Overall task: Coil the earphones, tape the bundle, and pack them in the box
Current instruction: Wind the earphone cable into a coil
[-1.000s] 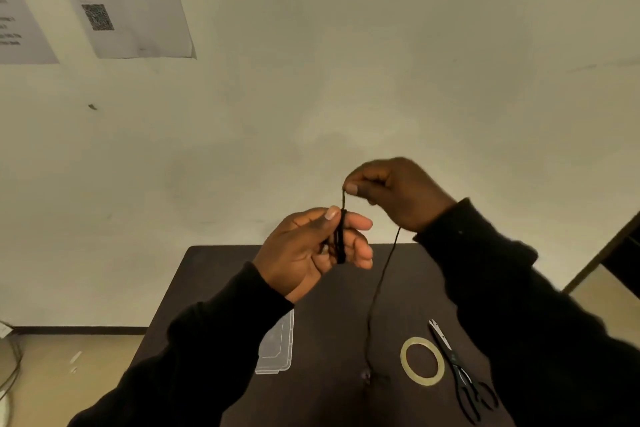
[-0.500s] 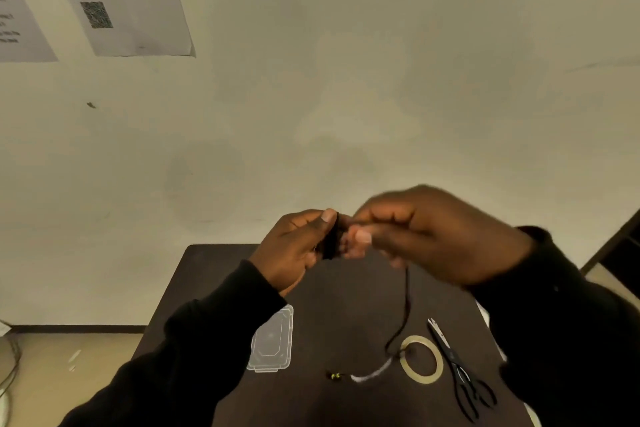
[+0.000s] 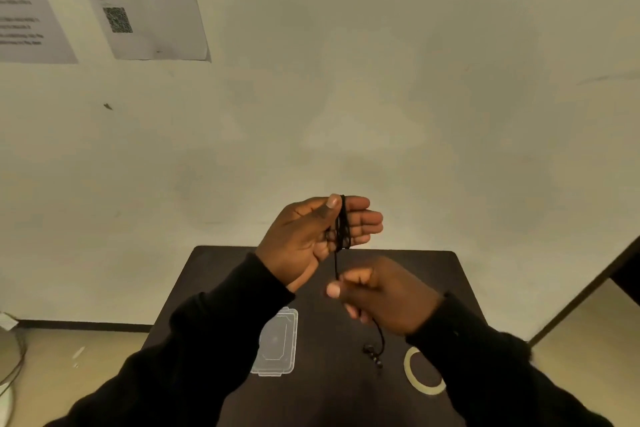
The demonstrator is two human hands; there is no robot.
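The right hand (image 3: 384, 295) has dropped from level with the left hand's fingertips to below them, drawing the cord down. Left hand (image 3: 311, 236): fingers nearly straight, earphones (image 3: 342, 224) looped round them, thumb pinning the coil. Right fingers curl on the tail. The box (image 3: 275, 343) lies below the left wrist. A slack pull could let loops slide off.
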